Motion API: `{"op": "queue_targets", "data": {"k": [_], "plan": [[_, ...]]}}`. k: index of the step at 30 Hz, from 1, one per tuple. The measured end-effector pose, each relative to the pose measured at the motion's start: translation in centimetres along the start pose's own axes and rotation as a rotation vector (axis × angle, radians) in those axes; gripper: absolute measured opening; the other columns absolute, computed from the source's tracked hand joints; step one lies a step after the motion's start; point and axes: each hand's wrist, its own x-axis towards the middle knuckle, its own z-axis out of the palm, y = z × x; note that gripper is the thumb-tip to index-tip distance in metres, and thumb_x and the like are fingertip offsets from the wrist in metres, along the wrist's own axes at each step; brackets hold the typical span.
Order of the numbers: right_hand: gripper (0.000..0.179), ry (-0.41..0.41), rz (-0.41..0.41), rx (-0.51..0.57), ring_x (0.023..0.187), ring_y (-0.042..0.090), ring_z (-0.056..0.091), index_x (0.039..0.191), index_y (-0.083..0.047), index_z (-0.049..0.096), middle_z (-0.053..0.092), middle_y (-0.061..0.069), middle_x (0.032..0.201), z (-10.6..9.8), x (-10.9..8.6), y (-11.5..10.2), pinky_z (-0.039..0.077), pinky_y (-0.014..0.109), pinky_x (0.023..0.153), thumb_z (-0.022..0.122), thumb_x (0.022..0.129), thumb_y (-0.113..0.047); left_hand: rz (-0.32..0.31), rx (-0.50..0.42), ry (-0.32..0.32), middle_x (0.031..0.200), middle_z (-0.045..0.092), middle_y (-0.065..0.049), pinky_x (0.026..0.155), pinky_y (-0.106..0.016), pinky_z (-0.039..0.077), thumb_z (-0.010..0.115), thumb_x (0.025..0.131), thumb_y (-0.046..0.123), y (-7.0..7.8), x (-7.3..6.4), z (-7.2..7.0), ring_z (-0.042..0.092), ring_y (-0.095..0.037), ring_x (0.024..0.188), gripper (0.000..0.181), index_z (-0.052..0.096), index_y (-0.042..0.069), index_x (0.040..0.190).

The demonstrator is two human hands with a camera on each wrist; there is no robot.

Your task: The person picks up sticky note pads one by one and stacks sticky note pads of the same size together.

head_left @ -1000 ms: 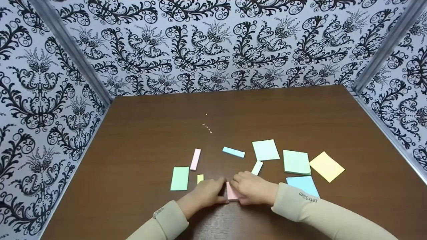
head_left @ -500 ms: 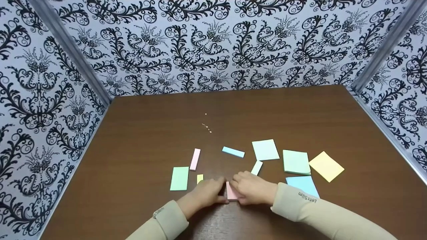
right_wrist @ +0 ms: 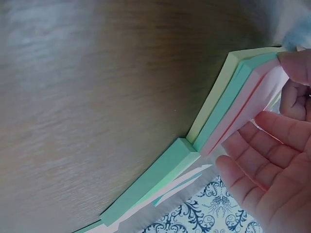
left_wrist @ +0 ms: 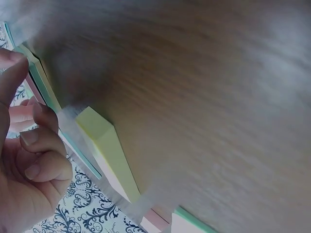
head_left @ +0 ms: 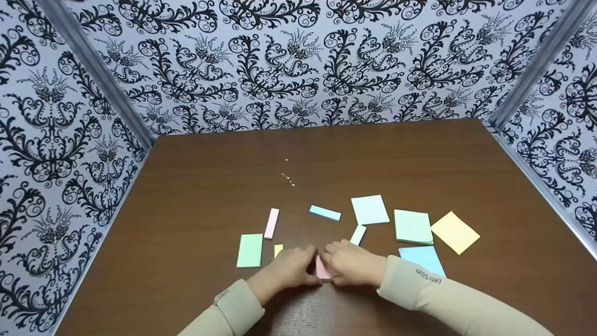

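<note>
A stack of sticky note pads, pink on top, lies near the table's front between both hands. The right wrist view shows green and yellow layers under the pink pad. My left hand grips the stack's left side, its thumb at the near corner; in the left wrist view its other fingers are curled. From the right, my right hand holds the stack, thumb at the near edge and fingers along the side. It covers much of the pink top. A small yellow pad sits beside the left hand, partly hidden.
Left lies a green pad by a narrow pink pad. Ahead are narrow blue and pale green strips. Rightward are square pads: pale blue, green, yellow, blue. Patterned walls enclose the table.
My left fingertips have shifted slightly right, over the far left corner of the pink top. The right hand keeps its hold, and the loose pads stay where they were.
</note>
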Motion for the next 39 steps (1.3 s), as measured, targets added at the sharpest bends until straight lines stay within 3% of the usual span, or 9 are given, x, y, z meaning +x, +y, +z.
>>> {"op": "queue_targets", "data": {"k": [17, 34, 39], "plan": [[0.030, 0.019, 0.008, 0.056, 0.068, 0.017, 0.046, 0.094, -0.003, 0.061, 0.051, 0.002, 0.077, 0.1, 0.2, -0.2, 0.040, 0.030, 0.062, 0.066, 0.074, -0.024, -0.053, 0.040, -0.025, 0.079, 0.060, -0.003, 0.062, -0.034, 0.047, 0.074, 0.068, 0.041, 0.7, 0.1, 0.0, 0.060, -0.021, 0.073, 0.045, 0.052, 0.010, 0.093], [0.030, 0.047, -0.029, -0.022, 0.069, 0.017, 0.046, 0.095, -0.003, 0.062, 0.052, 0.002, 0.078, 0.3, 0.1, -0.2, 0.039, 0.029, 0.063, 0.064, 0.076, -0.027, -0.047, 0.088, -0.017, 0.076, 0.057, 0.000, 0.060, -0.031, 0.045, 0.074, 0.068, 0.039, 1.0, 0.3, 0.0, 0.051, -0.013, 0.063, 0.042, 0.053, 0.010, 0.090], [0.035, 0.058, -0.028, -0.044, 0.072, 0.018, 0.050, 0.102, -0.001, 0.062, 0.056, 0.004, 0.082, 0.3, -0.2, -0.1, 0.041, 0.031, 0.065, 0.062, 0.077, -0.026, -0.038, 0.095, -0.011, 0.076, 0.057, 0.000, 0.061, -0.032, 0.045, 0.075, 0.067, 0.039, 1.1, 0.4, 0.1, 0.051, -0.014, 0.063, 0.042, 0.052, 0.011, 0.089]]}}
